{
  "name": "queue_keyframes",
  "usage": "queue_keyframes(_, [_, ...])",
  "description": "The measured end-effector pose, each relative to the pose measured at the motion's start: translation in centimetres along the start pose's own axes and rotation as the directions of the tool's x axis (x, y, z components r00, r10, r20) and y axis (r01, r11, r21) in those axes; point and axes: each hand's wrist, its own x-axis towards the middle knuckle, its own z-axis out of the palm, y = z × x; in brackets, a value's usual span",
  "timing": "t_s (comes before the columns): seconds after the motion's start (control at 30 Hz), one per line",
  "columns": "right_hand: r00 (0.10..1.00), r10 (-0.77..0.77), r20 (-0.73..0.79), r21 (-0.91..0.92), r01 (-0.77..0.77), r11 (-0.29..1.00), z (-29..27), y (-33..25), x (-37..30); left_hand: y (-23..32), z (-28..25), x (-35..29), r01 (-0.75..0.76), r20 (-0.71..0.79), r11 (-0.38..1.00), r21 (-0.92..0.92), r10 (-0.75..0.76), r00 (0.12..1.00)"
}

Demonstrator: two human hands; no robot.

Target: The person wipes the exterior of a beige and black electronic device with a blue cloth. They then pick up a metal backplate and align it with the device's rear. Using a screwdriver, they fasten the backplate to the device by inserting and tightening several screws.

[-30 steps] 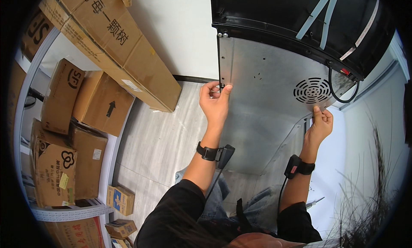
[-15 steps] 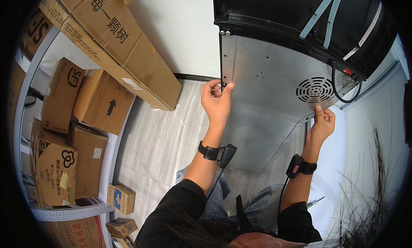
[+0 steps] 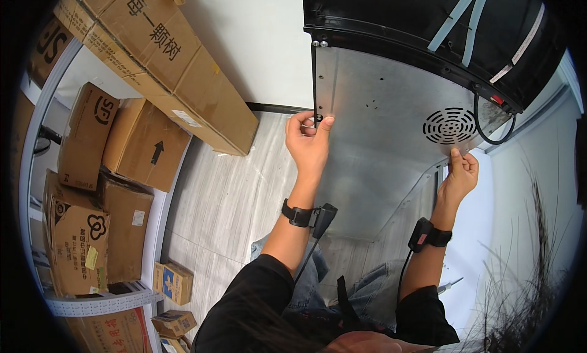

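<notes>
A large sheet-metal panel with slotted vent holes hangs below the black cabinet housing. My left hand grips its left edge, thumb on the face and fingers curled behind. At the panel's right edge, below the vent, my right hand pinches the metal with the thumb in front. Two screws show at the upper left corner. A black cable loops from the housing beside a red part. The fingertips behind the panel are hidden.
A tall cardboard box leans at the upper left by the wall. Several cartons fill shelving with a pale metal frame on the left. Small boxes sit on the floor. A screwdriver-like tool lies near my right elbow.
The panel's lower edge has shifted slightly upward in view, and its vent a touch up and right. Both hands keep their grip almost in place.
</notes>
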Motion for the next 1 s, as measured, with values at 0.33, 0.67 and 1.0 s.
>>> queue_keyframes(0.33, [0.996, -0.035, -0.086, -0.133, 0.023, 0.991, 0.7, -1.0, -0.4, 1.4, 0.0, 0.0, 0.060, 0.039, 0.998, -0.027, -0.059, 0.998])
queue_keyframes(0.67, [0.992, 0.010, -0.125, -0.127, -0.026, 0.992, 1.4, -1.2, -0.4, 2.7, -0.7, 0.7, -0.246, 0.005, 0.910, 0.334, 0.259, 0.966])
queue_keyframes(1.0, [0.988, 0.057, -0.143, -0.091, -0.071, 0.993, 1.6, -1.2, -0.7, 6.2, -1.0, 3.5, -0.923, 0.678, -0.064, 0.380, 0.698, 0.230])
